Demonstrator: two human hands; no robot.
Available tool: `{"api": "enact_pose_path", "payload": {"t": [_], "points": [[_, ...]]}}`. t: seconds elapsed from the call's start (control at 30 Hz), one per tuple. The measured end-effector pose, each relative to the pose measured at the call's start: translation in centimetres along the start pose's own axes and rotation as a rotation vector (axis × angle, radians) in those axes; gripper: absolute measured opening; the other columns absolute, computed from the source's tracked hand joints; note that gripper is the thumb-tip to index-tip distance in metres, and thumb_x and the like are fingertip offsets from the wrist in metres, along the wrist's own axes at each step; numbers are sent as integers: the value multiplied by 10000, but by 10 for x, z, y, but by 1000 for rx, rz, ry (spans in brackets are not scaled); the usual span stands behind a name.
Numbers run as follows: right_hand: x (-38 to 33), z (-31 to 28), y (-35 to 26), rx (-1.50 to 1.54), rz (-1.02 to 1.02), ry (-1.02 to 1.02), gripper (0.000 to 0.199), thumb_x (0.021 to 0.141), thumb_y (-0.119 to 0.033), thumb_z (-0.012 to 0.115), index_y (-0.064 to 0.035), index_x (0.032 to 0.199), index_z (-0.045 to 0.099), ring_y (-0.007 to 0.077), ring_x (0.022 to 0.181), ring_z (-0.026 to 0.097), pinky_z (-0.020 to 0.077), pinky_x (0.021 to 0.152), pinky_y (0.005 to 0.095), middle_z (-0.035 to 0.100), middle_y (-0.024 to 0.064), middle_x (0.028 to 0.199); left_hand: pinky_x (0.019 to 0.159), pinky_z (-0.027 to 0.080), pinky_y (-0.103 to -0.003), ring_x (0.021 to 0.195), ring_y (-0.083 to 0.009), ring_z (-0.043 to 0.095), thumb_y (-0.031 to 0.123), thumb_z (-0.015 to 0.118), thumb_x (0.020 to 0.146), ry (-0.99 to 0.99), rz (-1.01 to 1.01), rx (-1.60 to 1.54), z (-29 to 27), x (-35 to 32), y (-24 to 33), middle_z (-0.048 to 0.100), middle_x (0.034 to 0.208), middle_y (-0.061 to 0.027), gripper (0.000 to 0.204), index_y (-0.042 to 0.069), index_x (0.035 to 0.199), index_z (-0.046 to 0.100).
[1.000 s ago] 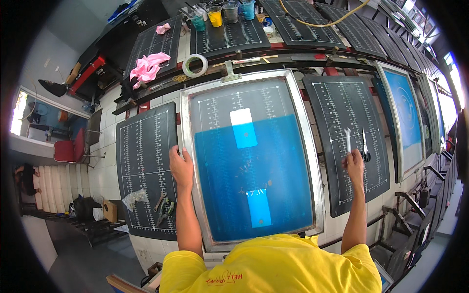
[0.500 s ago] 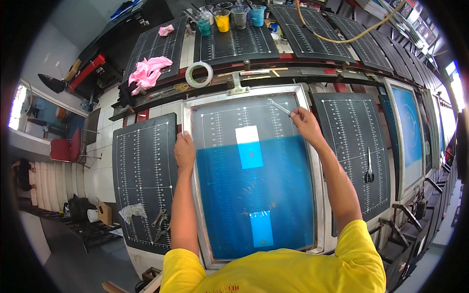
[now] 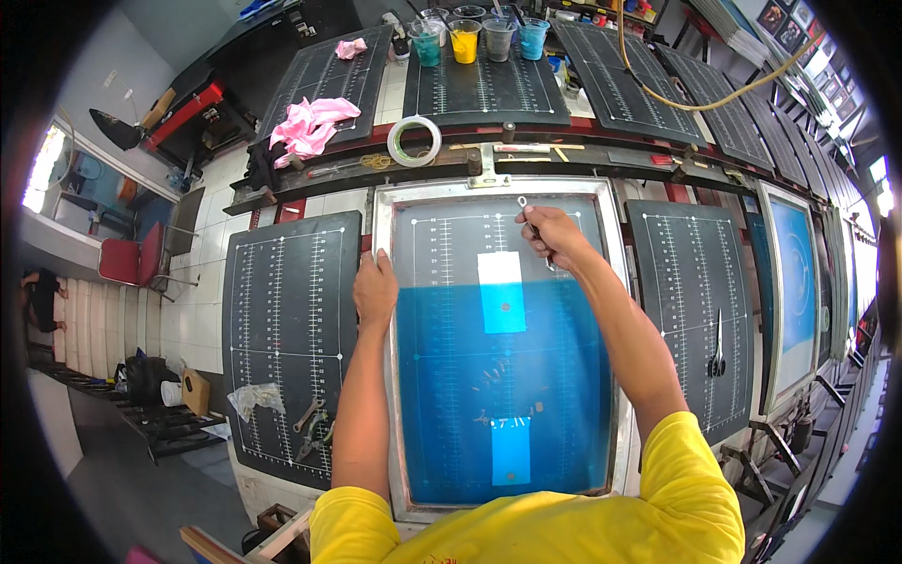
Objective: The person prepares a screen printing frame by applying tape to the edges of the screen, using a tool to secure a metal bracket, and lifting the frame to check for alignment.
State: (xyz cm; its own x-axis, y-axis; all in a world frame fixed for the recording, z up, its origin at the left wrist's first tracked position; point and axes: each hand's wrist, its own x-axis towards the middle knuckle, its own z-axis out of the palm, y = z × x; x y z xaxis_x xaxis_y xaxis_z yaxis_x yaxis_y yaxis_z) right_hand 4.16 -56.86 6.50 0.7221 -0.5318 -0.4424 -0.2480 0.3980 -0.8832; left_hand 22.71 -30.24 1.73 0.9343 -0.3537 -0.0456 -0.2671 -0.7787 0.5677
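Note:
A metal-framed printing screen (image 3: 387, 376) with blue mesh lies flat in front of me on a black gridded platen. A pale rectangular patch (image 3: 502, 291) sits in its upper middle and a smaller one (image 3: 511, 449) near the bottom. My left hand (image 3: 376, 289) rests flat on the screen's left frame edge. My right hand (image 3: 552, 235) hovers over the upper part of the mesh, closed around a thin metal tool (image 3: 527, 214) whose tip points up and left.
Black gridded platens (image 3: 287, 338) flank the screen; the right one (image 3: 691, 310) carries scissors (image 3: 717, 348). Wrenches and a crumpled bag (image 3: 254, 399) lie lower left. A tape roll (image 3: 413, 141), pink rag (image 3: 305, 122) and cups of ink (image 3: 465, 39) sit behind. Another blue screen (image 3: 794, 282) stands right.
My right hand left the right platen, where the scissors stay, and came over the top of the screen holding the thin tool. My left hand stayed on the frame's left edge.

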Motion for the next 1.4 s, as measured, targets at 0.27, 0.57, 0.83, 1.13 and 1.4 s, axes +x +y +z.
{"api": "enact_pose_path", "payload": {"t": [0.27,0.57,0.83,1.13,1.4], "points": [[48,3,16,-862,-318,46,355,997,-306,464,-23,958,674,105,530,551,425,467,262,547,34,583,856,459,-539,977,-489,595,375,335,1009,-22,-34,-16,-2,-3,11,635,1019,-300,467,-30,1062,562],[86,39,-7,-875,-259,108,352,934,-291,545,-9,792,700,252,564,656,513,579,397,682,158,696,863,447,-534,1006,-481,584,402,308,1004,-21,-58,-39,2,5,-2,638,1041,-284,493,8,1105,586],[92,45,-33,-891,-63,-41,410,925,-250,555,96,727,651,242,534,671,544,464,353,673,206,684,864,447,-530,1005,-478,584,400,313,1005,-49,-68,-48,3,9,-10,640,1030,-282,490,4,1097,585],[82,44,-14,-398,126,-74,364,990,-282,471,31,886,626,164,463,540,406,394,283,589,88,616,911,439,-499,1052,-487,566,375,322,1012,-59,-57,-157,1,11,-8,620,1066,-316,507,-44,1151,572],[91,35,4,186,305,-273,240,1018,-245,373,-90,858,462,56,428,266,205,372,249,342,-63,573,924,430,-466,1091,-464,563,386,317,1037,-207,87,-295,6,25,-31,586,1137,-325,534,-87,1215,489]]}}
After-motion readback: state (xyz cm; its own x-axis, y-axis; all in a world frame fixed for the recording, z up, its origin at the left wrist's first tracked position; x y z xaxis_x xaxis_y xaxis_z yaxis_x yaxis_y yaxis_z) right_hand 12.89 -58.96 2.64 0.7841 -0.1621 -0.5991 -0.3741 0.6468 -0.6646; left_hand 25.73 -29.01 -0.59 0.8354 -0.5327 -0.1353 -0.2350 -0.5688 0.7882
